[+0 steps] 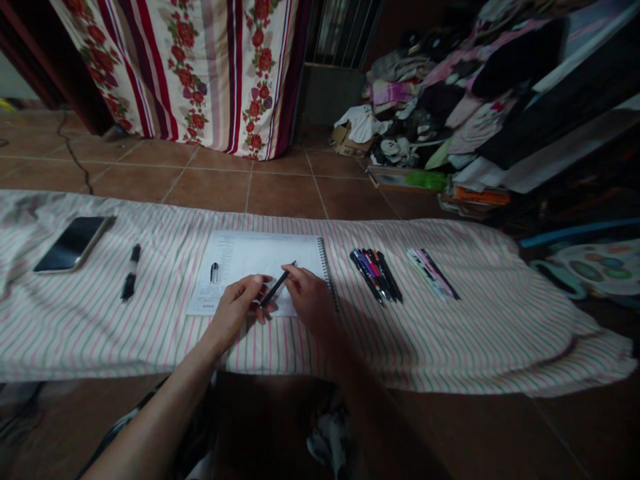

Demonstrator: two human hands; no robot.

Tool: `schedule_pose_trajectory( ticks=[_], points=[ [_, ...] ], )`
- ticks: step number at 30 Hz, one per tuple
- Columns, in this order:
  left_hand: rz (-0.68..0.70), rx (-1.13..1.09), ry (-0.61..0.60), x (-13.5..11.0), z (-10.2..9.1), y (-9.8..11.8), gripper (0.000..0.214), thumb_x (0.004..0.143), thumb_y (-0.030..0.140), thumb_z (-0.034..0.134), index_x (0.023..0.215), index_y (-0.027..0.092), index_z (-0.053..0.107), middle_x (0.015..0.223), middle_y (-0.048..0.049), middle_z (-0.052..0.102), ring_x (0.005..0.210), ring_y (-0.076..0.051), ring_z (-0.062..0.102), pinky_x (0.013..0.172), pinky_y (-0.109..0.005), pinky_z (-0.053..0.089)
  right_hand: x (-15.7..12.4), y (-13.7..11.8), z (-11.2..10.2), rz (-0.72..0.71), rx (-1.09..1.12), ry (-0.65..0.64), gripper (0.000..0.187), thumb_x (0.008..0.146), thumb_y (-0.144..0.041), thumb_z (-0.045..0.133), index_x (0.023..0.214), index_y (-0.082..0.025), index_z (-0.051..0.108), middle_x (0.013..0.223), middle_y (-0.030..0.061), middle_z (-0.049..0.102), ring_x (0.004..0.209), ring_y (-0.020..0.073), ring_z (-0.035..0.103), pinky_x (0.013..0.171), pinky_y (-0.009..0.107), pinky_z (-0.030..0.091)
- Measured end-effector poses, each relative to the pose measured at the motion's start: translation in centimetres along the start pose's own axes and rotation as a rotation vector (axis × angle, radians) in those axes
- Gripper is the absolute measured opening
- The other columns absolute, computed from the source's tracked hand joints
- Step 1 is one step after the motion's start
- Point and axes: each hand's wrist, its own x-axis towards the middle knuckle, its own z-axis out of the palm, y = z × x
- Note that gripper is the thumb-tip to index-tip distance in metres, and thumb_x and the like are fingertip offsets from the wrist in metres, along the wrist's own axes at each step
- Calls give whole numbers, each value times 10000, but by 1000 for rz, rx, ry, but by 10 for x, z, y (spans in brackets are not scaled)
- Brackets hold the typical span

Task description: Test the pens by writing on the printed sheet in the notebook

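Both my hands meet over the near edge of a spiral notebook (250, 257) lying on a striped cloth. My right hand (313, 300) pinches a black pen (278, 285) that slants up to the right. My left hand (240, 307) has its fingers closed on the pen's lower end. A small pen cap (215, 272) lies on the notebook page, left of my hands.
A black marker (131, 272) and a phone (73, 243) lie on the striped cloth (475, 333) to the left. Two groups of pens (376, 273) (433, 273) lie right of the notebook. Tiled floor, a floral curtain (210, 73) and piled clothes (450, 100) lie beyond.
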Motion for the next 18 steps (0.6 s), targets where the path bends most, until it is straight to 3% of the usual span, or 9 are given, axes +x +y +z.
schedule_pose_trajectory(
  ticks=[5,12,18],
  points=[
    [44,-73,22,2,0,-4,469,790,506,549,968,75,594,655,-55,627,515,-139,579,426,-235,403,-1,-4,-1,76,160,62,276,830,-223,469,1041,-202,646,892,67,704,813,195,652,772,323,486],
    [-4,-41,98,6,5,-7,389,742,451,610,904,97,609,646,-20,609,487,-102,544,429,-216,390,8,-5,-4,324,622,150,315,840,-408,475,986,-157,596,723,56,693,596,149,643,561,266,510],
    [1,51,141,12,11,-19,332,730,394,599,893,103,604,579,4,589,420,-83,487,406,-208,369,16,-2,-10,480,862,263,343,751,-447,577,903,-142,621,681,31,675,545,111,604,512,222,480]
  ],
)
